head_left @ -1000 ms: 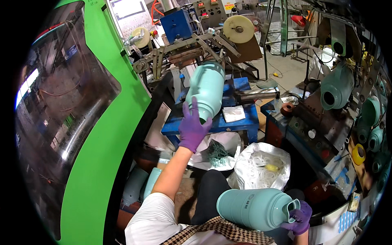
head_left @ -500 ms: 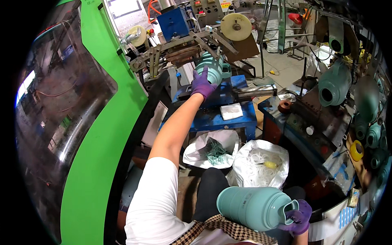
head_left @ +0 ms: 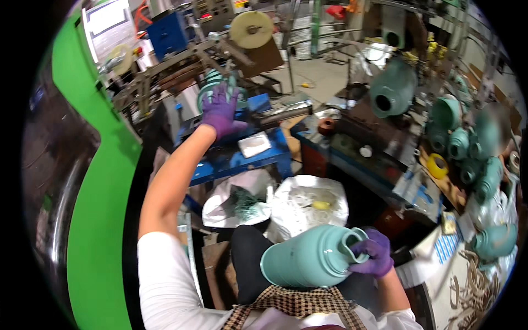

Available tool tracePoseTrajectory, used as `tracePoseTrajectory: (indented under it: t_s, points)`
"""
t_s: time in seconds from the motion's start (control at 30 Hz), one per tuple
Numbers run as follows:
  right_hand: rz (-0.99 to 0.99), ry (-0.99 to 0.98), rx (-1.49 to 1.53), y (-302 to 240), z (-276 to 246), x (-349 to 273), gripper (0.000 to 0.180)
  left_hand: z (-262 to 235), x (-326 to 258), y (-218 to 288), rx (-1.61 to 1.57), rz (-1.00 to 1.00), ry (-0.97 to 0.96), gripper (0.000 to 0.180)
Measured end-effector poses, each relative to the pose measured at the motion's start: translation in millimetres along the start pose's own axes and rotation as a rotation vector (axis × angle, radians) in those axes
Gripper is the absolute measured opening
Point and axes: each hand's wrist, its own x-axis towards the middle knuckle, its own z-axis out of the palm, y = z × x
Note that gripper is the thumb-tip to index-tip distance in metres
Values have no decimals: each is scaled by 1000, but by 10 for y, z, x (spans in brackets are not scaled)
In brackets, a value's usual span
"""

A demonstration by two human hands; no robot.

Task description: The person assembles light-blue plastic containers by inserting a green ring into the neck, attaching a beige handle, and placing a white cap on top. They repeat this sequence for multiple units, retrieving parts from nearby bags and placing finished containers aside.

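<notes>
A teal plastic jug body (head_left: pixel 305 258) lies on its side across my lap, its open spout end to the right. My purple-gloved right hand (head_left: pixel 375 253) is closed on the rim of that spout. My left hand (head_left: pixel 221 111), also in a purple glove, reaches out to the machine with fingers spread. It is in front of a second teal jug body (head_left: pixel 208 91) set in the machine and covers part of it. Blur leaves it unclear whether the palm touches that jug.
A blue machine bench (head_left: pixel 275 144) carries a white pad (head_left: pixel 254 144). Below stand a white sack of teal trimmings (head_left: pixel 245 202) and a white sack of pale plastic rings (head_left: pixel 344 201). A green machine panel (head_left: pixel 93 236) rises at left. More teal jugs (head_left: pixel 391 88) crowd the right side.
The view has swung right. My left hand's fingers have spread over the jug in the machine. The jug on my lap has tilted, its spout end higher, with my right hand still on it.
</notes>
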Motion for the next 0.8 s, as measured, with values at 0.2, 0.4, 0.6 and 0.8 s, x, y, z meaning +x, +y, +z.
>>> tracePoseTrajectory:
  t_s: [0.2,0.4,0.6,0.8]
  points:
    - [-47,231,127,-179,192,340,53,-1504,-1562,1683,-1059,1098,-376,113]
    - [-226,39,184,-411,224,635,53,-1818,-1877,1188,-1011,872,-526,97]
    - [152,533,-873,430,-546,1575,71,-968,-2767,256,-1352,120,-306,74]
    - [723,475,-1036,1491,-1440,2104,73,-142,-3459,374,-1996,-676,-30,61]
